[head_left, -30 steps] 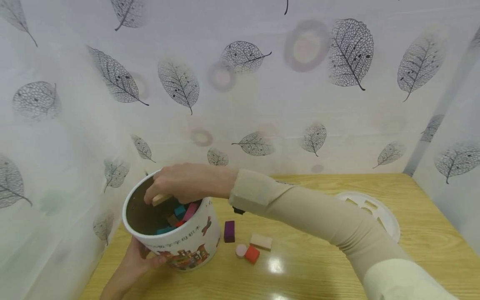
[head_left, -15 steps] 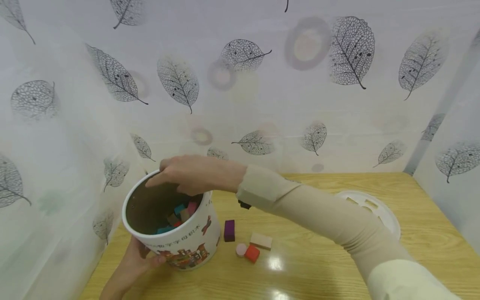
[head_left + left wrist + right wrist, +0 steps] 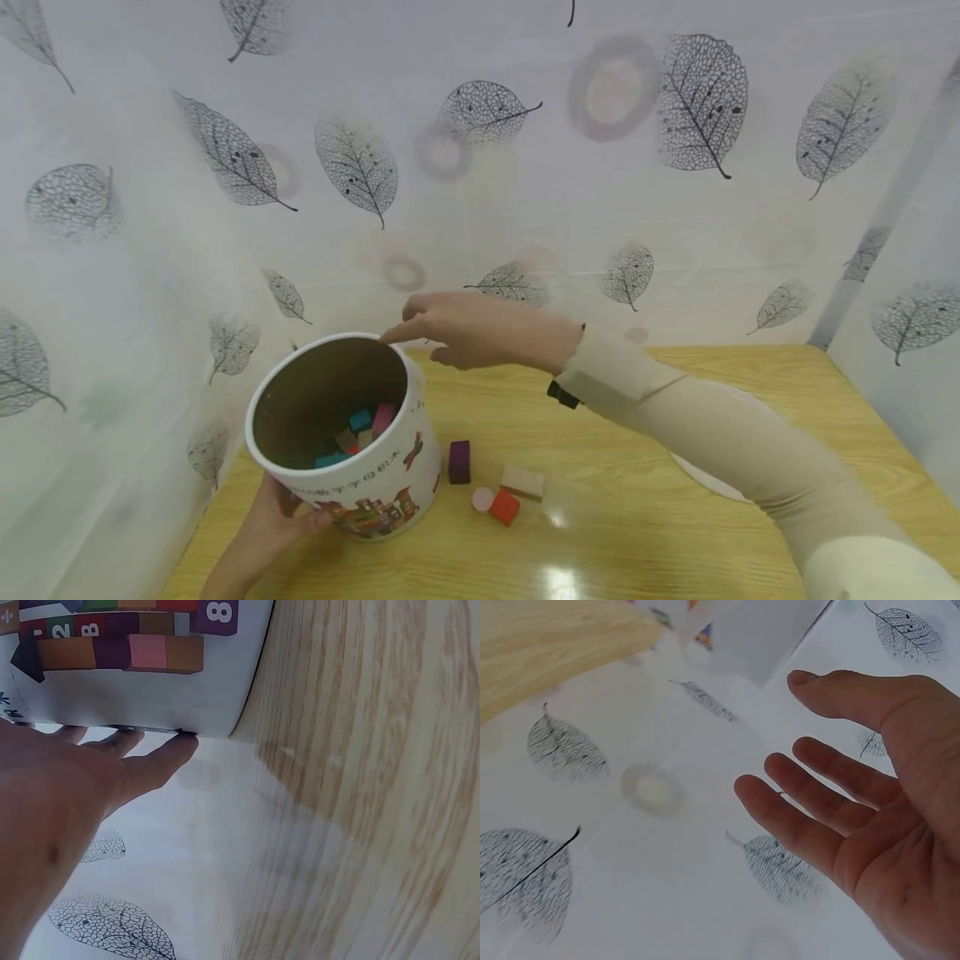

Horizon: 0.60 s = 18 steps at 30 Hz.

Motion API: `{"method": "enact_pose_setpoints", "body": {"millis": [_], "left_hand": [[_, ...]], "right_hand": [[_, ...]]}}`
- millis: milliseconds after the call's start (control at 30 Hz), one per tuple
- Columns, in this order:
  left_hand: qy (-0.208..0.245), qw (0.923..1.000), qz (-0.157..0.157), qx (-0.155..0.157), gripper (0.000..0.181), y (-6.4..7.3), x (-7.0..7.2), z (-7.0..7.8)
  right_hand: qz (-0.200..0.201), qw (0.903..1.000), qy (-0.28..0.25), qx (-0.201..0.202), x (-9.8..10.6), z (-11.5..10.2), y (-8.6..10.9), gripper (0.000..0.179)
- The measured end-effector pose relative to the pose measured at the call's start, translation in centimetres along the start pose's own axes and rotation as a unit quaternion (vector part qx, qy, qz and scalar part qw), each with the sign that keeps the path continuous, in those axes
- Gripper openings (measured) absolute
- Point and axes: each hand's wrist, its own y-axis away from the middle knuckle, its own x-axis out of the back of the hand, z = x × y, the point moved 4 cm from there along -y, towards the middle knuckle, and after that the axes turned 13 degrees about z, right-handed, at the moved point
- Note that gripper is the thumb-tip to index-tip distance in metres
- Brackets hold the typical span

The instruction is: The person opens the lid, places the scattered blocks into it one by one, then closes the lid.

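A white printed bucket [image 3: 382, 479] stands on the left of the table, with several coloured blocks [image 3: 360, 419] visible at its bottom. My left hand [image 3: 262, 525] rests against the bucket's near left side. In the left wrist view its fingers [image 3: 161, 761] lie nearly straight along the bucket wall. My right hand [image 3: 483, 329] hangs just past the bucket's right rim, with nothing in it. In the right wrist view that hand [image 3: 877, 847] has its fingers loosely extended and the thumb apart.
Right of the bucket lie a purple block [image 3: 460, 462], a plain wooden block [image 3: 522, 482], a pink round piece [image 3: 483, 500] and a red block [image 3: 505, 507]. A white lid [image 3: 708, 479] is partly behind the right sleeve. Leaf-patterned sheeting [image 3: 525, 208] surrounds the table.
My right hand held a plain wooden block inside the bucket, let it go there, then moved up and right past the rim. My left hand and the bucket have stayed put.
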Motion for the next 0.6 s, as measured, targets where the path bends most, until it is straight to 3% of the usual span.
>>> {"method": "enact_pose_setpoints", "body": {"millis": [167, 267, 600], "left_hand": [[0.011, 0.9999, -0.003, -0.006, 0.098, 0.1, -0.1, 0.0], [0.012, 0.9999, -0.002, -0.006, 0.098, 0.1, 0.0, -0.1], [0.012, 0.9999, -0.008, -0.008, 0.098, 0.1, 0.1, -0.2]], "right_hand": [[0.03, 0.9995, -0.005, 0.008, -0.4, 2.0, 3.9, 0.053], [0.024, 0.9995, -0.019, -0.001, -1.6, 2.9, 6.1, 0.052], [-0.065, 0.9979, -0.001, -0.002, -9.2, 3.8, 11.1, 0.051]]}}
